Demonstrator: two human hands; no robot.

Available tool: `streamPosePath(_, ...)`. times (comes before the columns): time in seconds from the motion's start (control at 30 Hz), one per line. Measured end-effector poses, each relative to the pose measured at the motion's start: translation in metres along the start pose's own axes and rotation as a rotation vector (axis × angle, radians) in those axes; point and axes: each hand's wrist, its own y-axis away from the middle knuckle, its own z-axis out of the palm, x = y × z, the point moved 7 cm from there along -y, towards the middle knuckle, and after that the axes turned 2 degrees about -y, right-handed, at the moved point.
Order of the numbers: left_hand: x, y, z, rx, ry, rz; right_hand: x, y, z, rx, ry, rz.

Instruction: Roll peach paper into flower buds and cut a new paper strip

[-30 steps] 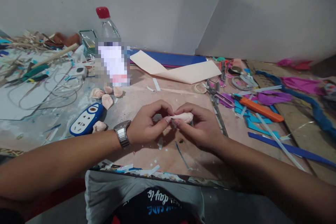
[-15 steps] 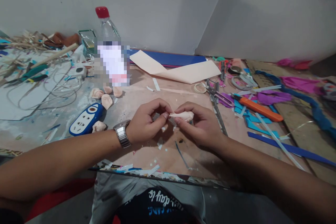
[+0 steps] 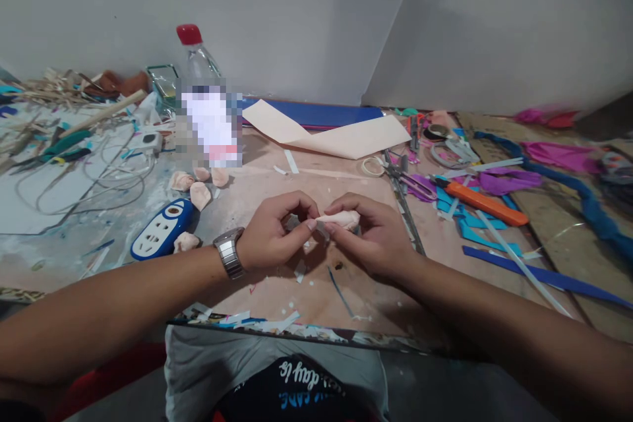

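Between my hands, above the table [image 3: 277, 303], is a pale peach crepe-paper piece [image 3: 341, 219], rounded at its right end and tapering to a point on the left. My right hand [image 3: 378, 234] is closed around its thicker part, thumb below and fingers above. My left hand [image 3: 281, 231], with a metal watch on its wrist, pinches the thin left tip between thumb and forefinger. Several similar crumpled peach pieces [image 3: 200, 195] lie to the left, near a blue and white power strip [image 3: 163, 229].
A red-capped bottle [image 3: 200, 66] stands at the back left. Behind my hands lies a folded cream paper strip [image 3: 346, 138]. On the right are scissors [image 3: 413, 183], an orange utility knife [image 3: 487, 203], a tape roll [image 3: 372, 166] and coloured scraps. Pliers [image 3: 64, 148] and cables lie left.
The camera view has shifted slightly. Both hands keep the same hold on the peach crepe-paper piece, with hardly any visible movement.
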Motion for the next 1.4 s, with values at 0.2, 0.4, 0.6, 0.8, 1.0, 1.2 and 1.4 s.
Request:
streamPosePath(0.2,-0.002,0.000,0.001,0.002,0.017,-0.027,-0.001,-0.001,0.000,-0.009,-0.006,-0.002)
streamPosePath(0.4,-0.003,0.000,0.000,0.010,0.018,-0.036,-0.001,0.000,0.000,-0.012,0.005,-0.005)
streamPosePath(0.6,-0.003,0.000,0.008,-0.097,0.081,-0.092,-0.002,-0.001,0.000,-0.009,0.022,-0.031)
streamPosePath(0.8,-0.007,0.001,0.013,-0.108,0.151,-0.185,-0.004,-0.002,0.003,-0.050,0.025,-0.058)
streamPosePath(1.0,-0.007,0.001,0.013,-0.104,0.139,-0.176,-0.002,-0.001,0.004,-0.034,-0.020,-0.036)
streamPosePath(1.2,-0.011,0.002,0.013,-0.113,0.167,-0.184,0.005,0.000,0.006,-0.034,-0.125,0.022)
streamPosePath(1.4,-0.012,0.002,0.013,-0.115,0.172,-0.196,0.005,0.000,0.004,-0.018,-0.135,0.035)
